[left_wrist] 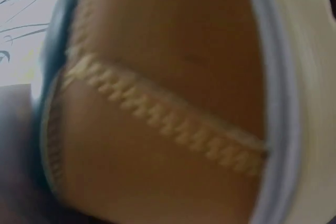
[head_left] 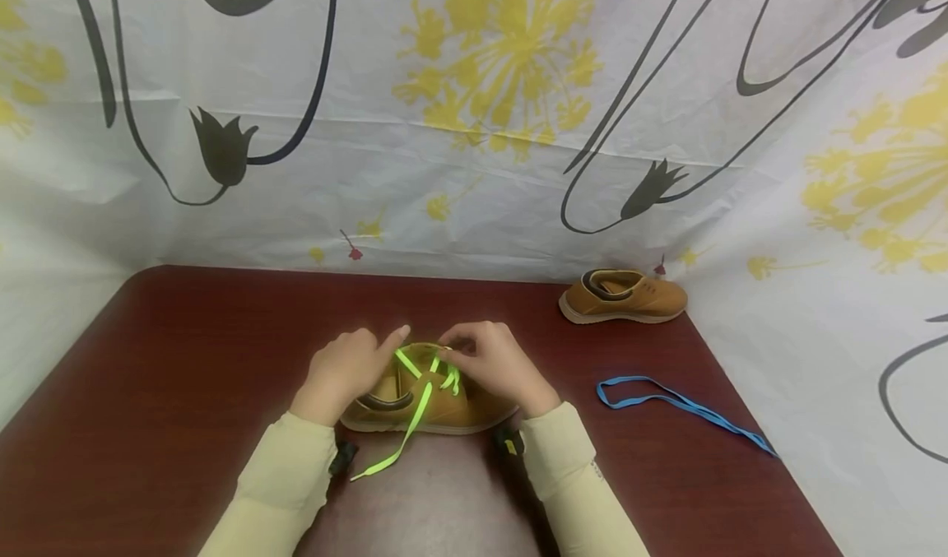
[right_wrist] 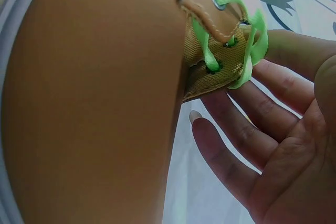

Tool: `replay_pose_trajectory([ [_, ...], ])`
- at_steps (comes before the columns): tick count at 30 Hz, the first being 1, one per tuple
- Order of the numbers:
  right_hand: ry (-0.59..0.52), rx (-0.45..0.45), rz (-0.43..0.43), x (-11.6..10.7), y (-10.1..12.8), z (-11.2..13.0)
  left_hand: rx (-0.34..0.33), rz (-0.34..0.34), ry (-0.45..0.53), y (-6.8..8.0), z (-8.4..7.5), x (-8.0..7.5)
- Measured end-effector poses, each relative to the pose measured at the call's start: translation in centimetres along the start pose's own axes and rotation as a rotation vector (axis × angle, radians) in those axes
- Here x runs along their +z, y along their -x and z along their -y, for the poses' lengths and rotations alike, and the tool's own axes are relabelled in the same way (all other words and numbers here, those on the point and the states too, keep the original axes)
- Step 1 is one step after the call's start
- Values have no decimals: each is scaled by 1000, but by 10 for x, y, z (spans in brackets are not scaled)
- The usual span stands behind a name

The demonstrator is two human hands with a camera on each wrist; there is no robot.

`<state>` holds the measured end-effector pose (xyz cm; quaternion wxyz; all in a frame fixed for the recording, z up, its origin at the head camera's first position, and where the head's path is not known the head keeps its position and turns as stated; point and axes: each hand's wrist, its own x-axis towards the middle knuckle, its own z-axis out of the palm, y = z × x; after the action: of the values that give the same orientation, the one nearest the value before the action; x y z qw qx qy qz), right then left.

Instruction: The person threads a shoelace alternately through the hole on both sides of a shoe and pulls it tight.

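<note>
A tan shoe with a neon-green shoelace stands side-on on the table, toe to the right. My left hand is over its heel and collar, thumb stretched toward the lace; the other fingers are hidden, and I cannot tell whether they grip anything. In the left wrist view the stitched heel fills most of the picture. The thumb and forefinger of my right hand pinch the lace beside the tongue. The right wrist view has green loops at these fingertips, with the other fingers spread behind the tongue.
Another tan shoe, with no lace showing in it, stands at the table's back right corner. A folded blue lace lies near the right edge of the dark red table. A patterned white sheet hangs behind.
</note>
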<state>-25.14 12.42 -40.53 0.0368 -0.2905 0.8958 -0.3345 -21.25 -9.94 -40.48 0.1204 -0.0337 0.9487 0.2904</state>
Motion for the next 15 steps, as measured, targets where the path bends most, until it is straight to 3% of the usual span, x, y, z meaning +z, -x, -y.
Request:
replay_pose_trajectory([
  [8,-1,-2,1,0,0,1,48,-43,197,-8,1,7],
  [15,-6,-18,8,3,-1,2,142,-152,394,-14,8,7],
])
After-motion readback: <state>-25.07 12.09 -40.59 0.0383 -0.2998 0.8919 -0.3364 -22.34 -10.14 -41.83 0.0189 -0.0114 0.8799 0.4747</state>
